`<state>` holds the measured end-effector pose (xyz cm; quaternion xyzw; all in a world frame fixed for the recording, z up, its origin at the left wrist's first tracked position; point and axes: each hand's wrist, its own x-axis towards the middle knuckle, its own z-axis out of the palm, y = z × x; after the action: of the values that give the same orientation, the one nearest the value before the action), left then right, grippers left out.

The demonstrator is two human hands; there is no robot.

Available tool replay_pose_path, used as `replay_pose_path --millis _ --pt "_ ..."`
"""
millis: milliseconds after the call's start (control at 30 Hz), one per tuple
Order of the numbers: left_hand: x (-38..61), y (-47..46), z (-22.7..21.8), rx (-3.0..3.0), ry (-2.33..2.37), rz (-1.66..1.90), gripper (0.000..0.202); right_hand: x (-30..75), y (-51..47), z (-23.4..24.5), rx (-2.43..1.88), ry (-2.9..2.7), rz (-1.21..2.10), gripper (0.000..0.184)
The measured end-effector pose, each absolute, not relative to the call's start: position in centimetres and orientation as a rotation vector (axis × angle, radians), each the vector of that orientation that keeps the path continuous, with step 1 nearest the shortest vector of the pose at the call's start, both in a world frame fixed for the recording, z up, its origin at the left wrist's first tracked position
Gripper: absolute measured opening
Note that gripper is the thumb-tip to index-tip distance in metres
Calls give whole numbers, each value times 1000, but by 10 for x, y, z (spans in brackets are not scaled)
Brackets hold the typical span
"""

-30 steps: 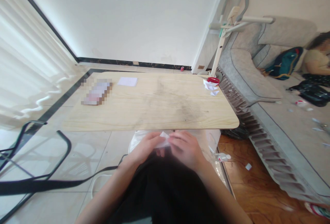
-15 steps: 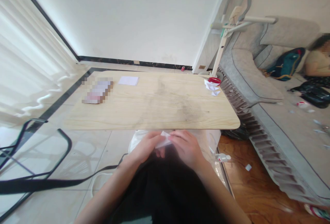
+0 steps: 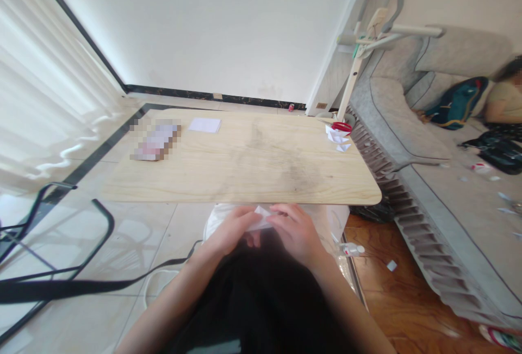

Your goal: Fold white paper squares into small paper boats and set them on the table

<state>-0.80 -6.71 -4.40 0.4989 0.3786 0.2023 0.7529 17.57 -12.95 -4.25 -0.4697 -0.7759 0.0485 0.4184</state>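
Note:
Just below the near edge of the wooden table (image 3: pixel 244 172), both my hands pinch one small piece of folded white paper (image 3: pixel 262 218). My left hand (image 3: pixel 233 229) grips its left side with curled fingers. My right hand (image 3: pixel 297 231) closes on its right side, fingers pressed together. The paper sits over my lap, above dark cloth.
On the table lie a white sheet (image 3: pixel 204 124) at the far left, a blurred flat object (image 3: pixel 155 141) beside it, and folded paper shapes (image 3: pixel 337 137) with a red item (image 3: pixel 341 126) at the far right. A grey sofa (image 3: pixel 411 125) holds a seated person (image 3: pixel 503 101) at right. Black chair frame (image 3: pixel 61 245) stands at left.
My hands stay on the folded paper with only slight finger movement. The view has drifted a little upward and to the right.

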Motion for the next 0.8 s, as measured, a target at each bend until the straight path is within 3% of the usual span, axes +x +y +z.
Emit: replay_pose_path --millis 800 --pt "-7 -69 -33 1238 772 382 29 189 -130 -37 -1175 -1862 512 9"
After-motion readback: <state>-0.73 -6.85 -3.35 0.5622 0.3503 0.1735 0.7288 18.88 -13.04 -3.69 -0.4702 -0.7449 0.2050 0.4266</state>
